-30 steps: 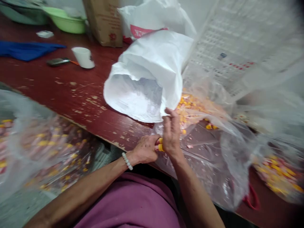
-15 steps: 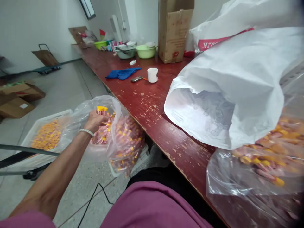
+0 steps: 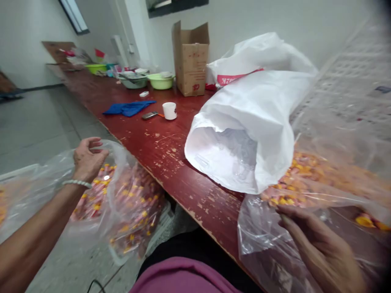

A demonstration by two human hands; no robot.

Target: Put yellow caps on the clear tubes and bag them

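Observation:
My left hand (image 3: 88, 158) is raised over an open clear plastic bag (image 3: 117, 162) at the table's near edge. Its fingers are loosely bent and apart, with nothing visible in them. Beneath it, pink-and-white tubes with yellow caps (image 3: 97, 189) fill the bag. At the lower right, my right hand (image 3: 324, 248) is over another clear plastic bag (image 3: 259, 228). Its fingers reach out, thumb tip close to the fingertips, and no object shows between them. More yellow-capped tubes (image 3: 285, 199) lie just beyond it. A white sack (image 3: 244, 101), its mouth facing me, contains clear tubes (image 3: 241, 162).
On the worn red table (image 3: 171, 162) are a white cup (image 3: 170, 110), a grey handheld device (image 3: 149, 115), a blue cloth (image 3: 130, 108), a green basin (image 3: 161, 82) and a cardboard box (image 3: 192, 67). A white perforated crate (image 3: 348, 85) stands at the right.
My left hand has let go of the yellow-capped tubes and lifted off the contents of the bag. My right hand has come into view at the lower right. The view has turned right.

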